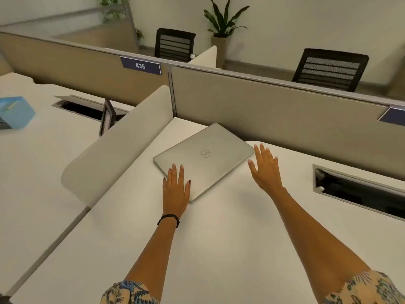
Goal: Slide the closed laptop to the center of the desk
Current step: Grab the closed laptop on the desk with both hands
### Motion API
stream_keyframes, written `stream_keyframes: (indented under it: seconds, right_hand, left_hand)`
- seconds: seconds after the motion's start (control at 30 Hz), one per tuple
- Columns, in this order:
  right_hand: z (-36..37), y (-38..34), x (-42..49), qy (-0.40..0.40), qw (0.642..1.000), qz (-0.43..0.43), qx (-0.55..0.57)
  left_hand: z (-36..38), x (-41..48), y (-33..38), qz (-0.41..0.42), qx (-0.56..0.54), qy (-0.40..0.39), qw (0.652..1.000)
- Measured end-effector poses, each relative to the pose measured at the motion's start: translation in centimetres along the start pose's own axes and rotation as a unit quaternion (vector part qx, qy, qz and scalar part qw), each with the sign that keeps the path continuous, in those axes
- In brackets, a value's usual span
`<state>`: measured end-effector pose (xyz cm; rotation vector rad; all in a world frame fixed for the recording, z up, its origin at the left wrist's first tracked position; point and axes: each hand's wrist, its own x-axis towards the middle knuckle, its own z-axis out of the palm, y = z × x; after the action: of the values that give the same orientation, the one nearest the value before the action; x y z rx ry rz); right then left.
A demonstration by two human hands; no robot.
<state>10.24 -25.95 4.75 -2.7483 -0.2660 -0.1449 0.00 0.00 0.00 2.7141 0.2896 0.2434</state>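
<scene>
The closed laptop is lying askew in the desk's far-left corner; your left hand is resting flat, gripping nothing, on its near corner, the right hand hovering open beside its right edge.

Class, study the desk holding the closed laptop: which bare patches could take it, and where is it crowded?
Bare desk lies between the two forearms, and between the right hand and the cable slot. Crowded: the back corner, where the laptop sits near the divider and partition, left hand at its edge.
</scene>
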Motion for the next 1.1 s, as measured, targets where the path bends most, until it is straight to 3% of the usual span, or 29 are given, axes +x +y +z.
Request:
stream_keyframes:
  seconds: [0.3,0.53,0.8,1.1]
  right_hand:
    - [5.1,0.2,3.9,-0.051,0.999,0.010,-0.001]
    - [7.5,1.0,7.0,-0.120,0.991,0.016,0.052]
    - [8.7,0.7,12.1,-0.088,0.986,0.112,0.084]
    - [10.1,1.0,17.3,-0.096,0.983,0.154,0.013]
  left_hand:
    - [2.2,1.6,-2.2,-0.067,-0.113,-0.022,0.991]
    - [2.5,3.1,-2.5,-0.161,-0.291,0.013,0.943]
    - [2.0,5.9,-3.4,-0.346,-0.469,0.078,0.809]
    - [2.0,7.3,-6.5,-0.323,-0.375,0.027,0.868]
